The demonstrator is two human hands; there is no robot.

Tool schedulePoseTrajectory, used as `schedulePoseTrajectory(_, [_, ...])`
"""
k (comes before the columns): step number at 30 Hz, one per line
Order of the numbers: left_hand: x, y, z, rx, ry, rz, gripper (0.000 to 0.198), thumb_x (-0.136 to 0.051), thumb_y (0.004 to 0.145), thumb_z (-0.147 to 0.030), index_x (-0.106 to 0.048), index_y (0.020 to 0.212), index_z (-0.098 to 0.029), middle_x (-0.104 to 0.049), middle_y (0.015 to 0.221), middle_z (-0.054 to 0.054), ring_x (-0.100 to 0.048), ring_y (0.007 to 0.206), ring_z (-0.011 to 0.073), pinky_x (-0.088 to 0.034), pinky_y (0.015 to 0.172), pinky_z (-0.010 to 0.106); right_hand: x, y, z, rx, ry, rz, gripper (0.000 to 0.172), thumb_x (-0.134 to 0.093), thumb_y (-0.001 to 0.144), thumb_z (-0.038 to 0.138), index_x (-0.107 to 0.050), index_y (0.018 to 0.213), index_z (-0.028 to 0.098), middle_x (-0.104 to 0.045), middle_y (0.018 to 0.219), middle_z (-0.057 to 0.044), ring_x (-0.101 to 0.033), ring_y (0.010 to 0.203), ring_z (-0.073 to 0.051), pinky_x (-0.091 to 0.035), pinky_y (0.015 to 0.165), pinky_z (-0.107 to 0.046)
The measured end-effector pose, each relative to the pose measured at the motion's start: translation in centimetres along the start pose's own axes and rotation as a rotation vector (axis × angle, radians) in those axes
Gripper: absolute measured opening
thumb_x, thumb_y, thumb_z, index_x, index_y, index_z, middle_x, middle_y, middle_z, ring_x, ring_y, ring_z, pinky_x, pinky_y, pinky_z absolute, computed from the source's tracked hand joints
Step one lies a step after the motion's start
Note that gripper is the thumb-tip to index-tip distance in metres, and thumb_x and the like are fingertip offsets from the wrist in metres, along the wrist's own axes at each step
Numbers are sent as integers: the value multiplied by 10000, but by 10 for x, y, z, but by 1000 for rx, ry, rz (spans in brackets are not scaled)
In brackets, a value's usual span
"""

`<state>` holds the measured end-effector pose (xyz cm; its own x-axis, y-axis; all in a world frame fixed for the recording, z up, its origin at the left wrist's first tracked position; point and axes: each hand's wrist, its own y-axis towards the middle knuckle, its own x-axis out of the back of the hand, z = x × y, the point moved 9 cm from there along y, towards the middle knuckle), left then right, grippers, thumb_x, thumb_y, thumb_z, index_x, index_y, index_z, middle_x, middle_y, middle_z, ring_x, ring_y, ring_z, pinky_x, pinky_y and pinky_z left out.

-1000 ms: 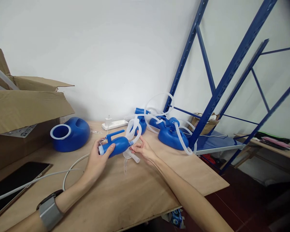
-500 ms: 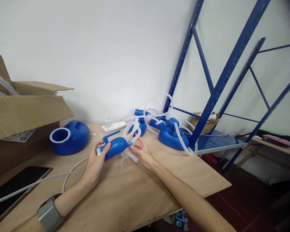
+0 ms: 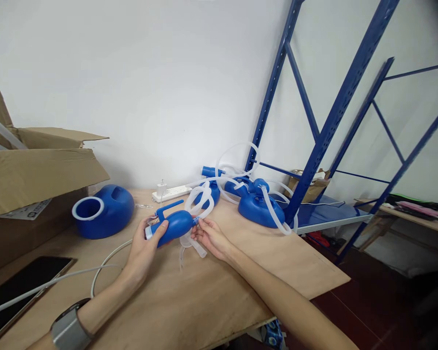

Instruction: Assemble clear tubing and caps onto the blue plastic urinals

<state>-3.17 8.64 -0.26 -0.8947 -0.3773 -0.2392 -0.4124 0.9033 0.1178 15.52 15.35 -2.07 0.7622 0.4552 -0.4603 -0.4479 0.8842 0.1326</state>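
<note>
My left hand [image 3: 146,245] is wrapped round a blue oval plastic urine collector [image 3: 178,223], with the thumb on its top. A thin blue arm [image 3: 171,206] sticks up from its side, and a whitish rim shows at its near left end. At the collector's right end, the fingers of my right hand [image 3: 209,238] pinch a clear soft tube [image 3: 204,212] close to the narrow blue nozzle. The tube loops up behind. Below the collector hang translucent pieces [image 3: 197,247], partly hidden by my right fingers.
A blue urinal bottle [image 3: 118,211] with a white-rimmed mouth lies left, beside an open cardboard box [image 3: 40,177]. More blue bottles [image 3: 261,211] with coiled tubes stand by the blue rack [image 3: 330,129]. A power strip [image 3: 171,192] lies at the wall; a tablet [image 3: 22,291] lies front left.
My right fingers, earlier partly spread at the tube with the index raised, have closed in around the tube's end by the nozzle. My left hand keeps its hold on the collector.
</note>
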Motion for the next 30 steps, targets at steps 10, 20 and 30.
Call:
schedulePoseTrajectory(10, [1, -3, 0, -11, 6, 0, 640, -806, 673, -601, -622, 1160, -228, -660, 1230, 72, -633, 1139, 265, -559, 907, 344, -4, -5, 8, 25, 8, -26, 428, -928, 664, 359, -772, 993, 134, -578, 638, 35, -472, 553, -74, -425, 521, -193])
schedulePoseTrajectory(20, [1, -1, 4, 101, -134, -42, 466, -823, 727, -472, -635, 1089, -247, -619, 1290, 62, -664, 1071, 238, -648, 770, 356, 1, -2, 15, 108, -174, -45, 528, -873, 715, 492, -737, 1104, 163, -723, 802, -38, -666, 735, -150, -509, 699, -261])
schedulePoseTrajectory(30, [10, 3, -2, 125, -261, -140, 401, -808, 785, -376, -601, 1101, -241, -559, 1365, 72, -658, 1126, 251, -669, 714, 333, 16, 0, 24, 162, -712, 177, 534, -728, 836, 356, -640, 1354, 259, -677, 1169, -86, -634, 1103, -243, -499, 960, -416])
